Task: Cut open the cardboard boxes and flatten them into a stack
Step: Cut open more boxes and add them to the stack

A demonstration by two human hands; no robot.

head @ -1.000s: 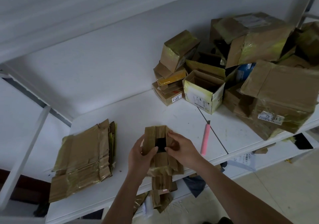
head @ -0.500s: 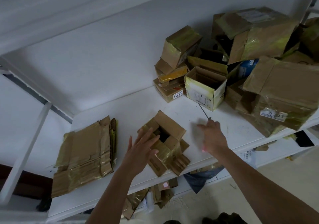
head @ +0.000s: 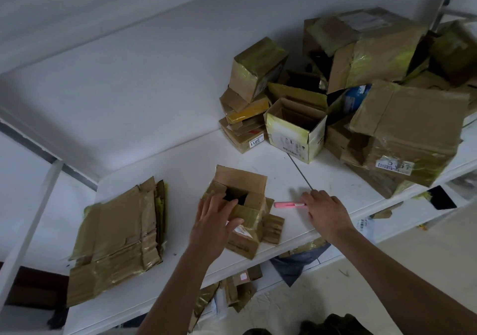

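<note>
A small opened cardboard box (head: 249,207) lies on the white table (head: 160,177), flaps spread, its dark inside facing up. My left hand (head: 213,225) grips its near left side, fingers over the rim and thumb across the taped front. My right hand (head: 326,212) is to the right of the box and holds the end of a pink utility knife (head: 286,204), which points left toward the box. A stack of flattened boxes (head: 117,239) lies at the table's left end.
A pile of taped cardboard boxes (head: 361,97) fills the back right of the table, with an open yellow-taped box (head: 294,133) in front. Cardboard scraps (head: 232,290) lie on a lower shelf below the table edge. A white wall stands behind.
The box went from being held up in both hands to lying on the table. My right hand reached right to the pink knife and now holds it, turned toward the box.
</note>
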